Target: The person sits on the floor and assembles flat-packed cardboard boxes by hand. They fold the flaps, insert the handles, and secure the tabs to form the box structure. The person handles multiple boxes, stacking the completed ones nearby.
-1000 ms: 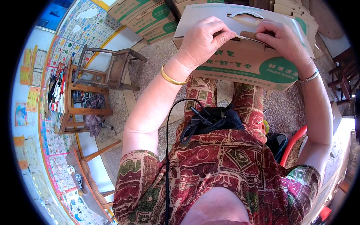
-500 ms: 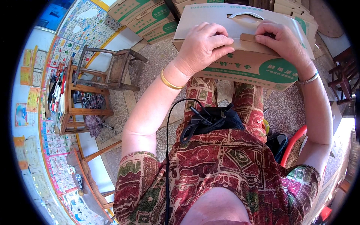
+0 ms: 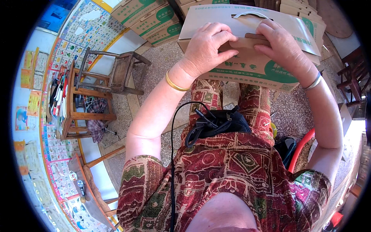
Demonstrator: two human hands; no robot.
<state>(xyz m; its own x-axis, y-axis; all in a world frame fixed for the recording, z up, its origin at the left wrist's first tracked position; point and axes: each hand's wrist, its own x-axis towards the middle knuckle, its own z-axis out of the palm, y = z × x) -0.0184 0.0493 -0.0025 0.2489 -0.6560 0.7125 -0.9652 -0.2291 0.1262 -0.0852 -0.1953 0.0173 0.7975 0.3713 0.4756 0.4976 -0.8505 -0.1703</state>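
Observation:
In front of my legs is a cardboard carton [image 3: 247, 69] with green print on its front and a pale top panel [image 3: 203, 19]. A white carry handle [image 3: 253, 14] arches from a slot in that top. My left hand [image 3: 208, 46] is closed at the top front edge, thumb and forefinger on either side of a brown flap [image 3: 241, 42]. Near the right end of this edge, my right hand [image 3: 280, 48] pinches a folded brown cardboard tab [image 3: 256, 36]. The fingertips of that hand are partly hidden behind the tab.
Printed cartons [image 3: 154, 21] are stacked at the far left, and flat cardboard pieces [image 3: 301, 11] lie at the far right. A wooden chair [image 3: 123, 73] stands left. A black cable [image 3: 172, 174] runs down my front. Something red and curved [image 3: 301, 147] is by my right side.
My right hand has moved slightly left and turned inward, folding the brown tab further. My left thumb has dropped away from the forefinger. The carton has shifted a little to the left.

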